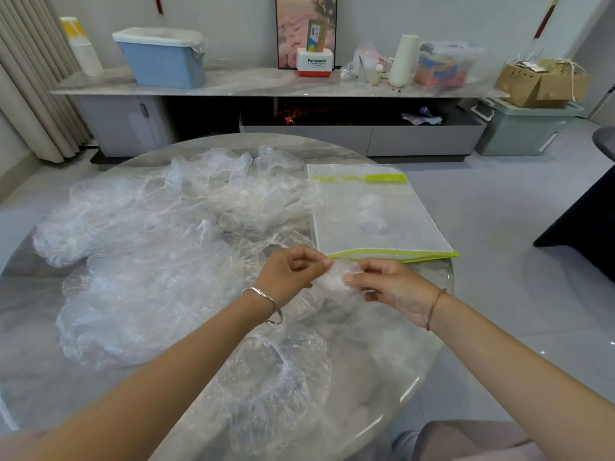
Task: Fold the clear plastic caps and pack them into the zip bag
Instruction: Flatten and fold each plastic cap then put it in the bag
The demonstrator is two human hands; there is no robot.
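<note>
A folded clear plastic cap (336,280) is pinched between my left hand (289,274) and my right hand (392,287), just in front of the zip bag's near green edge. The clear zip bag (392,224) lies flat on the right part of the round table, with green strips at both ends and a small folded cap (370,212) inside. Several loose crumpled caps (159,234) cover the left and middle of the table. Another open cap (266,384) lies under my left forearm.
The round marble table (382,354) ends close to my right arm; the bag's corner overhangs its right edge. Beyond it stands a low cabinet (266,84) with a blue bin (163,58), boxes and bottles. A dark chair (585,221) stands at the right.
</note>
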